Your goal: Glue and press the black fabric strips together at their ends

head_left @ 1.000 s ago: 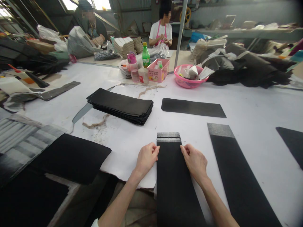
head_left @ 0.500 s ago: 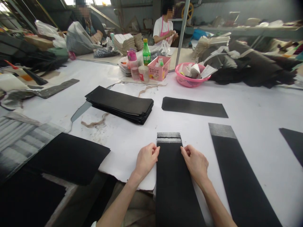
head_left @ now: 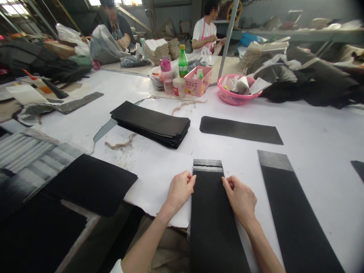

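A long black strip (head_left: 212, 216) lies in front of me, with greyish bands and a thin dark line across its far end. My left hand (head_left: 181, 188) pinches its left edge just below those bands. On the opposite edge, my right hand (head_left: 240, 197) pinches it at about the same height, thumb and forefinger together. To the right lies another long black strip (head_left: 295, 208) with a grey far end, touched by neither hand. Beyond my hands are a thick stack of black pieces (head_left: 153, 121) and a thinner black stack (head_left: 241, 131).
More black sheets (head_left: 93, 182) lie at the left. Further back stand a pink bottle (head_left: 166, 76), a green bottle (head_left: 182, 62), a pink box (head_left: 198, 81) and a pink basin (head_left: 240, 94) of scraps. Two people (head_left: 206, 34) sit across the white table (head_left: 159, 178).
The whole view has shifted, so most things appear slightly further right. Both hands keep their pinch on the strip's edges. The person in the pink apron has moved their hands.
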`<action>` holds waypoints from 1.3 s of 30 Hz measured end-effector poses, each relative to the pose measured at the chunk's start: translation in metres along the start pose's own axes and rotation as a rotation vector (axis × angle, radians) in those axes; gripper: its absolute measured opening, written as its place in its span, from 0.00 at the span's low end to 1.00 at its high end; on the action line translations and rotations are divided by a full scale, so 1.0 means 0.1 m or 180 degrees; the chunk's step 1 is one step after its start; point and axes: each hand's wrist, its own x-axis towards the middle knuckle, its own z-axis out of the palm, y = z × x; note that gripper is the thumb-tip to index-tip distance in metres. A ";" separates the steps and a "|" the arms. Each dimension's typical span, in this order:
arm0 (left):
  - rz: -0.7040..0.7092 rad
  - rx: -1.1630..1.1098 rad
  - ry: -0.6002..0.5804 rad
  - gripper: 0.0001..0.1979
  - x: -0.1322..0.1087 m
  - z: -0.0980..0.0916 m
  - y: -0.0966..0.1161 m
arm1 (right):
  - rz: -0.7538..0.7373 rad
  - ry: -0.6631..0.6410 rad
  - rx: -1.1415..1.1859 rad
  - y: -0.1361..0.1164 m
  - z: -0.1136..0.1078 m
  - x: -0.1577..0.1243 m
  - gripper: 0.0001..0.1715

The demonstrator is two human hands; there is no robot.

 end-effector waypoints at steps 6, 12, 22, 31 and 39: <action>-0.0083 -0.0019 -0.0015 0.16 0.04 0.00 0.01 | 0.0027 -0.0046 -0.0136 0.00 0.00 0.01 0.15; -0.0154 -0.0070 -0.0063 0.17 0.07 -0.02 0.02 | 0.0020 -0.0058 -0.0173 0.00 0.02 0.01 0.15; -0.0268 -0.0094 -0.0138 0.17 0.08 0.00 0.01 | -0.0051 -0.0041 -0.0086 0.01 0.01 0.01 0.14; -0.0385 -0.0167 -0.0257 0.17 0.09 0.02 -0.01 | -0.0050 -0.0031 -0.0100 0.01 0.01 0.00 0.15; -0.0352 -0.0149 -0.0238 0.17 0.09 0.00 0.02 | -0.0019 -0.0015 -0.0029 0.00 0.01 0.00 0.16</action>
